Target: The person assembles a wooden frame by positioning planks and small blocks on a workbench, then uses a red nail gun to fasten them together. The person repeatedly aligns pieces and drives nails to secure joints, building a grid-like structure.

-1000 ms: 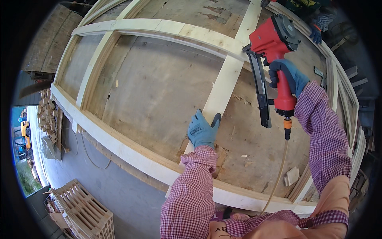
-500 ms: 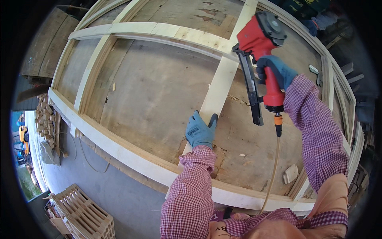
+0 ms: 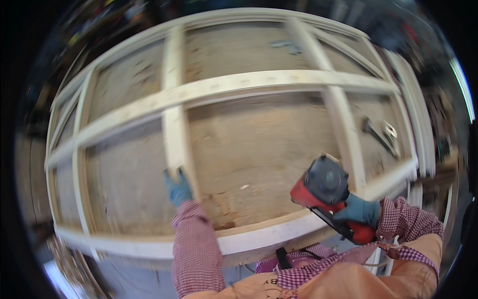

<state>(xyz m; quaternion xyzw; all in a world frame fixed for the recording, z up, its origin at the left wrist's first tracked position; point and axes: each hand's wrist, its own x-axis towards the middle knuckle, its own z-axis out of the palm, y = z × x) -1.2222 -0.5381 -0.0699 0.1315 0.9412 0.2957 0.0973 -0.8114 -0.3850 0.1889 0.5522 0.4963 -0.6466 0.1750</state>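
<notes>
My right hand (image 3: 359,212), in a blue-grey glove, is wrapped round the handle of a red and black pneumatic nail gun (image 3: 326,180). The tool hangs over the near right part of a pale wooden frame (image 3: 259,238), its black round cap facing up. My left hand (image 3: 178,188), gloved likewise, lies at the near part of an upright slat (image 3: 175,137), fingers apart, gripping nothing that I can see. That slat meets a long cross board (image 3: 239,83). Motion blurs the view, so nails and finger contact cannot be made out.
Inside the right compartment of the frame lie a hammer (image 3: 379,137) and a shiny metal piece (image 3: 390,131). A greyish item (image 3: 286,46) rests in a far compartment. Long pale boards (image 3: 416,114) stand along the right side. Wood pieces (image 3: 74,266) are stacked at lower left.
The view has swung to the right across the frame. My right hand has lowered the nail gun toward my body. My left hand remains at the slat, its fingers now more spread.
</notes>
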